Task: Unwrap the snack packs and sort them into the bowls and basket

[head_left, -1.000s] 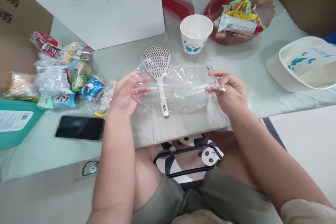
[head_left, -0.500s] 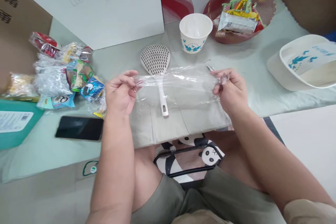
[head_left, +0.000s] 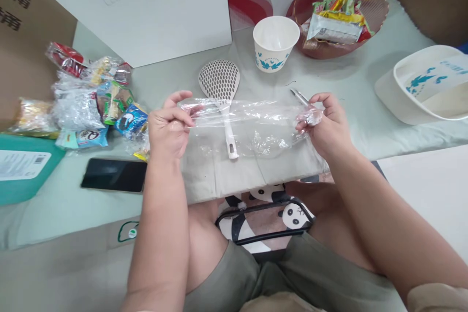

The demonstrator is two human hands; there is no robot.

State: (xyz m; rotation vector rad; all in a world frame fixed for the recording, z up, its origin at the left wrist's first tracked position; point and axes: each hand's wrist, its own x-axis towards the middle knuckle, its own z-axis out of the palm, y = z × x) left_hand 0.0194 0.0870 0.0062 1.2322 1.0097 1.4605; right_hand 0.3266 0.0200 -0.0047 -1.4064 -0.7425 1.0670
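Left of the skimmer (head_left: 219, 81), the half-curled left hand (head_left: 167, 129) pinches one end of a clear plastic film (head_left: 265, 129), and right of it the right hand (head_left: 332, 127) clasps the bunched other end, the film drawn out across the skimmer's handle but not yet released.

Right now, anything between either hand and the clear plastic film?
Nothing visible: the left hand and right hand grip the clear plastic film at opposite ends. The slotted skimmer lies partly behind the film, blocking neither.
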